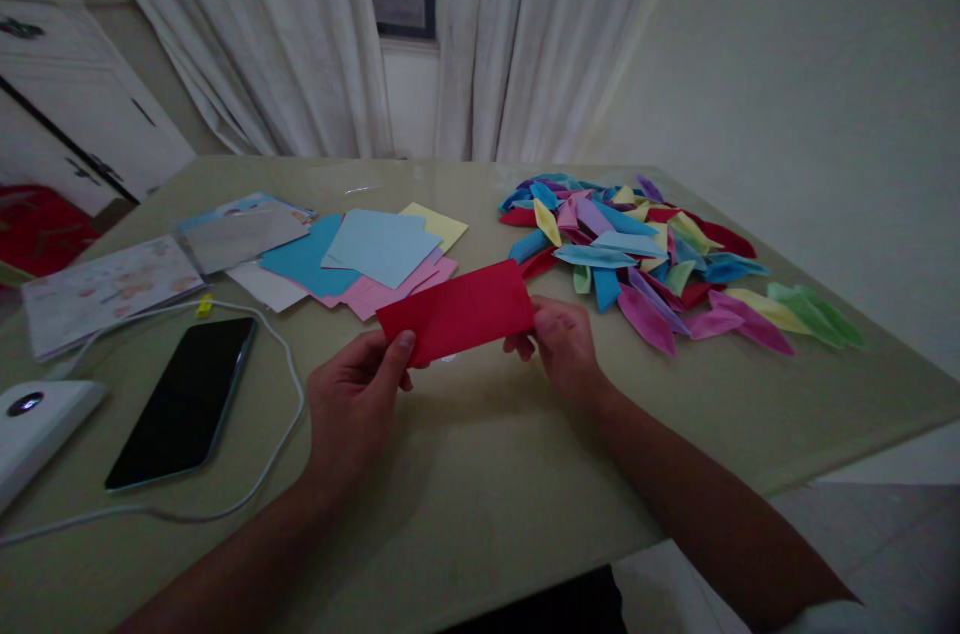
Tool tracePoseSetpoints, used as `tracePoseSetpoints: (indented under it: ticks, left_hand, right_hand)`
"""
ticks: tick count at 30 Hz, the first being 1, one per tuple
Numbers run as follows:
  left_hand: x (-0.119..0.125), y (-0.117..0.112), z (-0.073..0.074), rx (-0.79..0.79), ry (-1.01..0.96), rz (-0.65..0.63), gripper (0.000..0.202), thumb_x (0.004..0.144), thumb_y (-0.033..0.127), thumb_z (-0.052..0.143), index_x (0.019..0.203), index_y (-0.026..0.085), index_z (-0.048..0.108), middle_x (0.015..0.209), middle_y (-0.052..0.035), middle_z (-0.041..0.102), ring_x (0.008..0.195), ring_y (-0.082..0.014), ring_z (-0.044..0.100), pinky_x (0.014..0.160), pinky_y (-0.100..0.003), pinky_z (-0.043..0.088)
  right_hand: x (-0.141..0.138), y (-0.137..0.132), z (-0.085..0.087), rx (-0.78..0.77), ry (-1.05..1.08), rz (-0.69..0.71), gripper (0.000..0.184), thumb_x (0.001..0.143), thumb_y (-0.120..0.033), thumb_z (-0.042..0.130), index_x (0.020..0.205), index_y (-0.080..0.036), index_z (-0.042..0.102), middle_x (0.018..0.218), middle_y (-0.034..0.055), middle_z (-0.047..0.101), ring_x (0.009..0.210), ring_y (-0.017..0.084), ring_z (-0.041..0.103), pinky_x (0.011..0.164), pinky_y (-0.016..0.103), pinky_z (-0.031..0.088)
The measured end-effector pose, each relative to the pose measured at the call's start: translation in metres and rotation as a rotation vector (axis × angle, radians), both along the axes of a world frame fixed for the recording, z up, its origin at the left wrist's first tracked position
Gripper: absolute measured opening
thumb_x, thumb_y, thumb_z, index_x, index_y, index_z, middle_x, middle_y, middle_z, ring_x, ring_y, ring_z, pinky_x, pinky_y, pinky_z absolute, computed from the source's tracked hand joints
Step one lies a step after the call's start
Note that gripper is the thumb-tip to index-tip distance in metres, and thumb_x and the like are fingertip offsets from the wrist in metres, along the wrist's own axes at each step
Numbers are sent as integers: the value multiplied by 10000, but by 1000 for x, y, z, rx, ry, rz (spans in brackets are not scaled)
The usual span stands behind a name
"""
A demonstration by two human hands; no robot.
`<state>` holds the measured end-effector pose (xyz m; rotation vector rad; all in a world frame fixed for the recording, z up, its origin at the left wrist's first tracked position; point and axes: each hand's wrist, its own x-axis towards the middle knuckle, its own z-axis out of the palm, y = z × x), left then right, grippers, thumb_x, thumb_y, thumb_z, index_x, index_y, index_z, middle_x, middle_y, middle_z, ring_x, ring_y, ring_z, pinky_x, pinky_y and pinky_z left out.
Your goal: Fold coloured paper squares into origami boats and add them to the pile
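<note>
A red sheet of paper [463, 310], a long rectangle that looks folded in half, is held up above the table between both hands. My left hand [358, 382] pinches its lower left corner, thumb on the near face. At the right end, the fingers of my right hand [556, 339] close on the paper's edge. Just behind it lie loose square sheets of paper: light blue [382, 244], teal [304, 259], pink [379, 294] and yellow [442, 226]. To the right spreads a heap of folded paper pieces [630, 249] in many colours.
On the left lie a black phone [184, 404], a white looped cable [289, 364], a white device [45, 424] and printed paper packs [112, 289]. The table's [480, 494] near edge runs across the lower right. Curtains [300, 34] hang behind the table.
</note>
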<state>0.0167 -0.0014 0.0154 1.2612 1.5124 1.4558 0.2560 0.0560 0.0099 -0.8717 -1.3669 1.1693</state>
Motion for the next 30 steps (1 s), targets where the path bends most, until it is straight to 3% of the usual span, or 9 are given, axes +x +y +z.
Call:
tracePoseSetpoints:
  ticks: [3,8,11,13,15,18,20,24,30]
  left_hand:
    - [-3,9,-2,-35,-24,-53,250,901,428,795,804,197,799,619,6,695,573,-143,599,557,-248,470]
    - [-6,21,-17,-65,-326,-15,398,938,572,751,1034,191,817,830,-52,787,670,-176,683,593,-273,534]
    - [-2,19,-26,-35,-474,-231,649,924,792,636,1096,190,811,1053,-136,819,859,-255,752,662,-333,589]
    - [2,12,-28,-8,-439,-393,766,831,887,651,1112,193,811,1140,-170,809,976,-328,759,704,-387,611]
    - [6,3,-28,-71,-268,-404,630,779,773,811,1067,213,815,1152,-151,809,1047,-354,744,818,-429,619]
    - [8,-4,-24,-241,-86,-173,544,890,749,712,878,215,811,1021,-120,816,1037,-342,740,944,-454,582]
    - [8,-3,-24,-259,-129,-115,540,921,726,691,898,198,805,965,-113,813,995,-327,751,949,-453,579]
    - [10,4,-25,-220,-373,-225,493,924,629,753,1096,168,774,971,-123,822,877,-290,768,857,-432,608]
    - [12,7,-25,-193,-610,-378,416,932,514,794,1158,172,722,1124,-144,810,947,-292,783,761,-379,621]
  right_hand:
    - [-6,-8,-1,-65,-135,-2,527,974,-568,733,615,-183,716,538,17,644,453,104,475,449,255,330]
    - [-7,-3,-2,-77,-105,-107,571,988,-568,712,573,-177,690,504,11,615,432,85,437,433,242,290]
    - [-12,-4,-7,-138,-18,-131,594,986,-602,701,574,-175,683,505,8,608,422,74,400,419,235,251]
    - [-17,-7,-10,-175,-5,-72,609,980,-630,694,580,-171,688,503,8,606,418,71,392,415,232,241]
    - [-20,-12,-10,-191,-60,46,614,976,-644,694,591,-165,705,505,13,612,419,74,412,419,231,253]
    - [-22,-18,-6,-171,-160,142,607,985,-631,692,607,-158,736,494,10,598,429,79,430,439,232,281]
    - [-21,-18,-5,-140,-192,117,609,989,-627,690,606,-157,752,465,-2,560,428,78,413,450,234,281]
    - [-18,-14,-5,-132,-203,91,608,968,-636,717,596,-158,766,443,0,550,420,82,408,443,241,267]
    - [-19,-14,-5,-145,-178,77,620,947,-652,736,569,-160,751,446,21,597,402,83,421,417,237,265]
